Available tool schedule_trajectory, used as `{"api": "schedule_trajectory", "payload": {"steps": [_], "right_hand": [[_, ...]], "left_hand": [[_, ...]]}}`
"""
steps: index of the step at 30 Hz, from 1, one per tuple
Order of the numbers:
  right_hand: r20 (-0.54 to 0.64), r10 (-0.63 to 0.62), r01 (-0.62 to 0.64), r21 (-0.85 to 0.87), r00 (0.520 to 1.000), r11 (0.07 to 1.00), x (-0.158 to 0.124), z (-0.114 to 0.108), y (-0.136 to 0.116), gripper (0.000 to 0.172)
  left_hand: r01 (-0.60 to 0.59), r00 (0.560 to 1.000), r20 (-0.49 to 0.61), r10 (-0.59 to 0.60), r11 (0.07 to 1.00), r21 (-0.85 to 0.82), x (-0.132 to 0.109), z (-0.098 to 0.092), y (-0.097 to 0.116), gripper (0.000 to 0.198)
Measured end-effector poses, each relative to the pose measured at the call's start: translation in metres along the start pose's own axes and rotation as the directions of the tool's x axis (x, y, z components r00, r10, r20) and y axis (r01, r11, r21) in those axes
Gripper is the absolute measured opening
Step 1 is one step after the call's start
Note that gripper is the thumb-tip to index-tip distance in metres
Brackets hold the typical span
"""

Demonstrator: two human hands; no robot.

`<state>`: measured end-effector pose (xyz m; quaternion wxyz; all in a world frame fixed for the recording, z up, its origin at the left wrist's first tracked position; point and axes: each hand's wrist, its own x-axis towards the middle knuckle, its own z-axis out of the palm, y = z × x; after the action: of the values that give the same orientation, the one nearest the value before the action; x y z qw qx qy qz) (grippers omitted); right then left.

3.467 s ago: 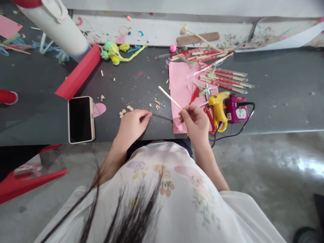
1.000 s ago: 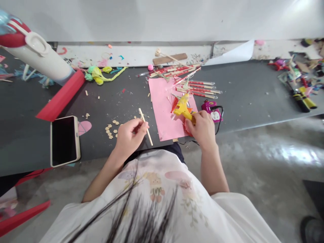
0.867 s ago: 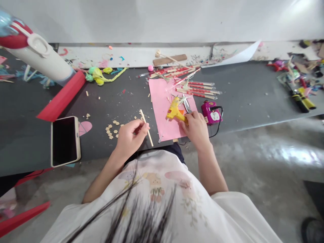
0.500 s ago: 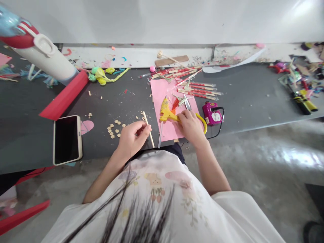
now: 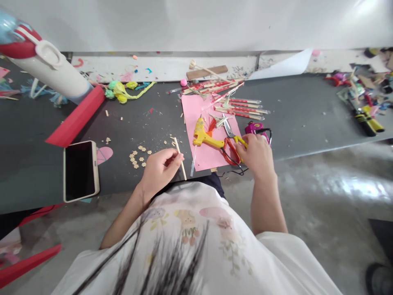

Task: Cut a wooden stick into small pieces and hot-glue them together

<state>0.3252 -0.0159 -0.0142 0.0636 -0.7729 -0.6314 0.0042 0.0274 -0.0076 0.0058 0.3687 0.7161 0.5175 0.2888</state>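
Note:
A thin pale wooden stick (image 5: 181,162) is pinched between the thumb and fingers of my left hand (image 5: 161,167), close to the table's front edge. My right hand (image 5: 258,155) is closed around the yellow handle of a pair of scissors (image 5: 227,128), whose blades point away from me over pink paper (image 5: 202,162). A red loop, seemingly the other handle, shows beside the hand. Left of the scissors a yellow glue gun (image 5: 201,134) lies on the paper, a clear glue stick (image 5: 193,162) jutting from its rear. My right fingertips are partly hidden.
Small wooden flower pieces (image 5: 135,159) lie left of my left hand, near a phone (image 5: 80,170). Wrapped red-and-white sticks (image 5: 242,105) lie behind the paper. A purple box (image 5: 253,128) sits beyond my right hand. A bottle (image 5: 52,73) stands back left; yellow-handled tools (image 5: 370,119) lie far right.
My right hand has left the glue gun's handle and moved right onto the scissors, uncovering the red loop and a black cord. My left hand still holds the stick in place.

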Motion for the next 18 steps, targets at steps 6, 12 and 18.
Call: {"api": "schedule_trajectory", "payload": {"steps": [6,12,18], "right_hand": [[0.230,0.135,-0.133,-0.023,0.964,0.991,-0.010,0.001,-0.003,0.040],[0.247,0.167,-0.150,-0.087,0.954,0.985,-0.004,0.002,-0.013,0.032],[0.224,0.161,-0.147,-0.078,0.961,0.986,-0.006,-0.001,-0.014,0.032]], "left_hand": [[-0.020,0.999,0.037,0.021,1.000,-0.013,0.003,0.003,0.002,0.030],[-0.043,0.995,0.091,0.040,0.999,0.026,0.003,0.003,0.002,0.031],[0.009,0.994,0.111,-0.014,0.999,0.041,0.001,0.001,0.004,0.032]]}}
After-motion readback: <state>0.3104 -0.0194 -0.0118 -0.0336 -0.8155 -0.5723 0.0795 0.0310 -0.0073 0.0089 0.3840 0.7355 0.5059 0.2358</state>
